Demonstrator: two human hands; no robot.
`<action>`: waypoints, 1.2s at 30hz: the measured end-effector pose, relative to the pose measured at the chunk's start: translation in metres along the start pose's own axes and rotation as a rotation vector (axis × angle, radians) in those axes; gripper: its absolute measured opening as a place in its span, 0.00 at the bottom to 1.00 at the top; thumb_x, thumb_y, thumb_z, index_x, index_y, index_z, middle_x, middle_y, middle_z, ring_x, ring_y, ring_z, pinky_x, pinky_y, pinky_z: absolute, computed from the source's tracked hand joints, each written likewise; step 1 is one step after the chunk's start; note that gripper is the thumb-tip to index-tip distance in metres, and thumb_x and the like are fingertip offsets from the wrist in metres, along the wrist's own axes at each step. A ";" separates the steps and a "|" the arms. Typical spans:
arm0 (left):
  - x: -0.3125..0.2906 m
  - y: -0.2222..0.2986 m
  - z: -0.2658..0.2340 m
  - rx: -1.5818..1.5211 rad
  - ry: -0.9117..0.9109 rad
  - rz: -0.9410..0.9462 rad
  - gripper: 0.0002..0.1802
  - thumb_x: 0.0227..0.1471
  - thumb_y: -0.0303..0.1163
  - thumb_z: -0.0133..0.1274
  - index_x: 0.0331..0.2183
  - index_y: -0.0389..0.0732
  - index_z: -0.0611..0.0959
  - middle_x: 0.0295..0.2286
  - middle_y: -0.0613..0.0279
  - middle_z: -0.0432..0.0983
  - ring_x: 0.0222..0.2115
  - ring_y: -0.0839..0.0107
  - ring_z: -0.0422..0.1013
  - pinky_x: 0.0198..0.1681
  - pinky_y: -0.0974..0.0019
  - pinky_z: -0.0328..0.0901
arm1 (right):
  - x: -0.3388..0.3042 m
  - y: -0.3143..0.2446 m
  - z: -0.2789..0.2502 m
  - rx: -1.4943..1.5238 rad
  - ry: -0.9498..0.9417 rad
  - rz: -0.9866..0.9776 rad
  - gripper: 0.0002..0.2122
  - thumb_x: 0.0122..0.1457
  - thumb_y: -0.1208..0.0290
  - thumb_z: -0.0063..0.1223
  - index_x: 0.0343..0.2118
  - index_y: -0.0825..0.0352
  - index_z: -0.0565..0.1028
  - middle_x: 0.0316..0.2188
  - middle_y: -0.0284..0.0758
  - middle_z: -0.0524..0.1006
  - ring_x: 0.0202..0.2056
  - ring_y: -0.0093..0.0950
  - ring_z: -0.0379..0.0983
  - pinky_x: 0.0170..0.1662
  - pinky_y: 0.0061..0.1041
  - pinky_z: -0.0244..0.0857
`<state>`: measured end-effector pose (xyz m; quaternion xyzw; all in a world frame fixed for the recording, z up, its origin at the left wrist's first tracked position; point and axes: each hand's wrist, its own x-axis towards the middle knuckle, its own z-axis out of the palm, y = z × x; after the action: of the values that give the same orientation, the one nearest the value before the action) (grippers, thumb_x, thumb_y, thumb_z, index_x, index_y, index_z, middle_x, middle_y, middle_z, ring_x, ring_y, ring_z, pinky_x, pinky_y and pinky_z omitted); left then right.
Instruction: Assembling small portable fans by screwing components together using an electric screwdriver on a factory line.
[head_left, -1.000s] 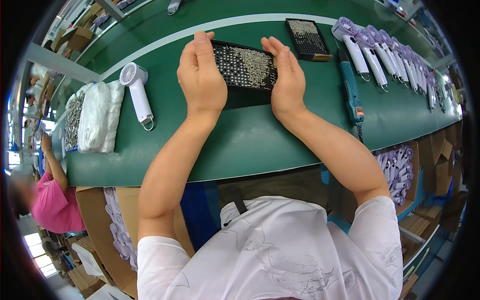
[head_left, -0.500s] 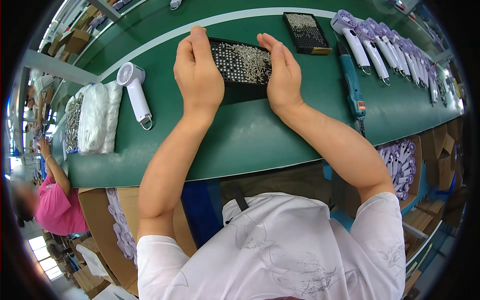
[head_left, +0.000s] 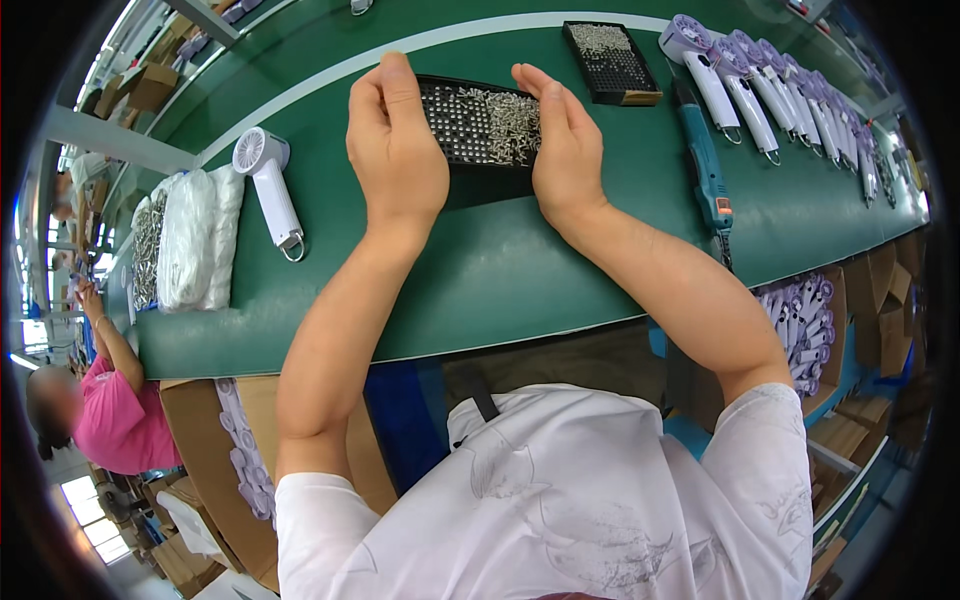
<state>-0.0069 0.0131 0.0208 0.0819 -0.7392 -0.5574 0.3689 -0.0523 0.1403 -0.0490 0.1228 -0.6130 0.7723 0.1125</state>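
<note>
Between my two hands I hold a black screw tray [head_left: 455, 118] above the green work table. My left hand [head_left: 397, 150] grips its left end, thumb on top. At the right end my right hand [head_left: 570, 150] presses against the side, its fingers reaching round behind. Loose silver screws [head_left: 512, 125] are heaped toward the right side of the tray, while rows of small holes show on the left. A second black tray [head_left: 625, 72] with screws lies farther back to the right. A teal electric screwdriver [head_left: 710, 175] rests right of my right hand.
A white handheld fan [head_left: 270, 190] lies to the left, near plastic-wrapped packs [head_left: 190, 240]. Several purple-and-white fans [head_left: 745, 85] line the right side. Cartons of fan parts [head_left: 240, 440] stand below the table edge [head_left: 500, 347]. A co-worker in pink [head_left: 120, 415] sits far left.
The screws in the tray have shifted slightly, with more holes showing on the left. My hands and the tray have barely moved.
</note>
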 end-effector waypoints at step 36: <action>0.008 0.011 0.002 -0.005 -0.130 -0.195 0.39 0.64 0.59 0.43 0.49 0.26 0.78 0.49 0.55 0.74 0.50 0.69 0.65 0.57 0.68 0.55 | 0.003 0.000 -0.002 -0.012 0.005 0.073 0.21 0.73 0.60 0.38 0.54 0.75 0.73 0.53 0.41 0.76 0.57 0.28 0.69 0.63 0.26 0.56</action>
<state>-0.0103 0.0144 0.0340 0.1162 -0.7486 -0.5967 0.2647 -0.0547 0.1426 -0.0483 0.0980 -0.6214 0.7725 0.0866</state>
